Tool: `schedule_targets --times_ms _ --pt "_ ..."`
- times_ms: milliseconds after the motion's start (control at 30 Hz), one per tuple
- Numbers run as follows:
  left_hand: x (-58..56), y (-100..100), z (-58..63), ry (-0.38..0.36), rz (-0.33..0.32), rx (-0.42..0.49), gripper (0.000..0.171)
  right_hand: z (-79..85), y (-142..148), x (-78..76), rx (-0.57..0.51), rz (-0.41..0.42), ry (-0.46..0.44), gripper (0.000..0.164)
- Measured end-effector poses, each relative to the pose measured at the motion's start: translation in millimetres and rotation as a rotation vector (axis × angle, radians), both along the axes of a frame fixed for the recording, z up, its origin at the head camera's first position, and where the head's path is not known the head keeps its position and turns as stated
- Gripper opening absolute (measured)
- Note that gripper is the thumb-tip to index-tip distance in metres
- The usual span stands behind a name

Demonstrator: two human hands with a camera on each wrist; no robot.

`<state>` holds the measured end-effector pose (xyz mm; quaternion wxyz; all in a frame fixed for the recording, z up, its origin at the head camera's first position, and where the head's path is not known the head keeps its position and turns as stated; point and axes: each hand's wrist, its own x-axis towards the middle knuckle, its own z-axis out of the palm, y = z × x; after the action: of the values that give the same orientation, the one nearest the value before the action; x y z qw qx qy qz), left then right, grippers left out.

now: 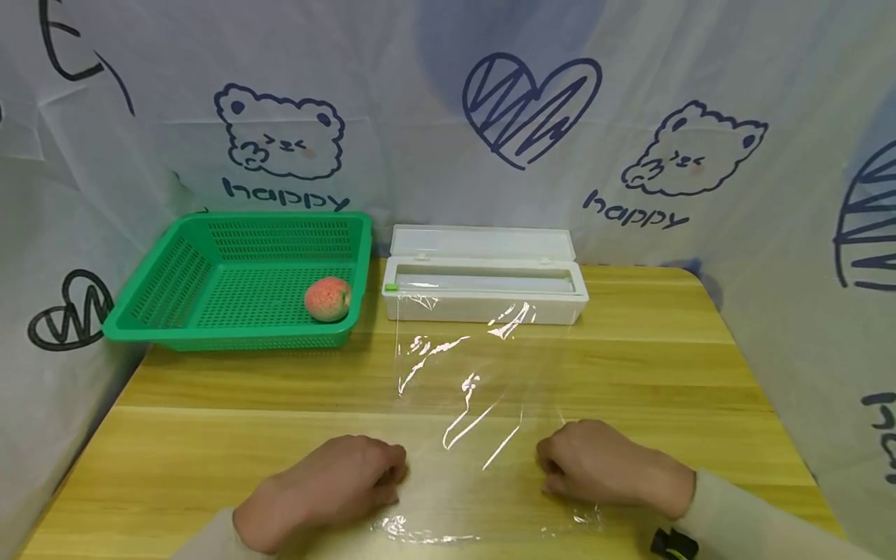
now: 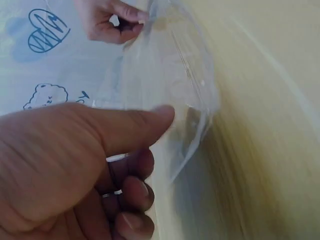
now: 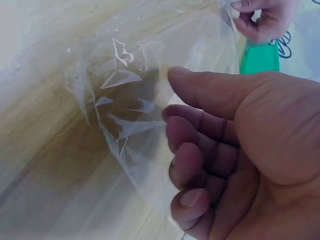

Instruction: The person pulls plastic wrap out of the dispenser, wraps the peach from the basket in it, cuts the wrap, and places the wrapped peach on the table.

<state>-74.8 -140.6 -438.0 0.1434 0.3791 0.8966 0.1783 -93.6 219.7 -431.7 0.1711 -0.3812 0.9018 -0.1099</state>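
A clear sheet of cling film (image 1: 483, 404) stretches from a white dispenser box (image 1: 483, 309) toward the person, over the wooden table. My left hand (image 1: 332, 482) pinches the film's left edge between thumb and curled fingers. On the opposite edge, my right hand (image 1: 609, 464) pinches the film the same way. In the left wrist view, the thumb (image 2: 145, 125) presses on the film and its loose end curves beyond the fingertips. Wrinkled film (image 3: 125, 105) hangs past the right hand's fingers in the right wrist view. The dispenser's lid (image 1: 483, 243) stands raised behind the roll slot.
A green plastic basket (image 1: 231, 336) stands at the back left, with a pinkish peach (image 1: 326, 300) in its right front corner. A small green slider (image 1: 391, 287) sits at the dispenser's left end. Printed white cloth (image 1: 406, 140) hangs behind the wooden table (image 1: 672, 358).
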Motion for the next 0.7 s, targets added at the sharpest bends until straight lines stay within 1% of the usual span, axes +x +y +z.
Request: schedule_targets --times_ms 67,100,167,233,300,467,700 --pt "-2.4 -0.6 -0.9 0.032 0.034 -0.017 0.019 -0.6 -0.3 0.1 0.002 0.006 -0.026 0.028" --pt "-3.0 -1.1 -1.2 0.036 0.046 -0.026 0.021 -0.5 0.2 0.5 0.008 0.010 -0.049 0.028" --pt "-3.2 -2.0 -1.9 0.028 0.054 -0.040 0.026 -0.1 1.1 1.7 0.016 0.014 -0.095 0.028" --pt "-3.5 -2.5 -2.2 0.010 0.055 -0.051 0.030 0.3 2.0 2.6 0.024 0.015 -0.118 0.027" --pt "-3.5 -2.7 -2.0 0.000 0.053 -0.056 0.032 1.0 2.3 3.1 0.040 0.021 -0.103 0.028" --pt "-4.3 -2.7 -0.5 -0.011 0.036 -0.069 0.031 3.6 0.9 1.8 0.050 0.037 -0.073 0.031" --pt "-6.3 -4.6 3.0 -0.020 0.030 -0.055 0.024 7.2 -1.0 -6.0 0.000 0.009 -0.066 0.029"
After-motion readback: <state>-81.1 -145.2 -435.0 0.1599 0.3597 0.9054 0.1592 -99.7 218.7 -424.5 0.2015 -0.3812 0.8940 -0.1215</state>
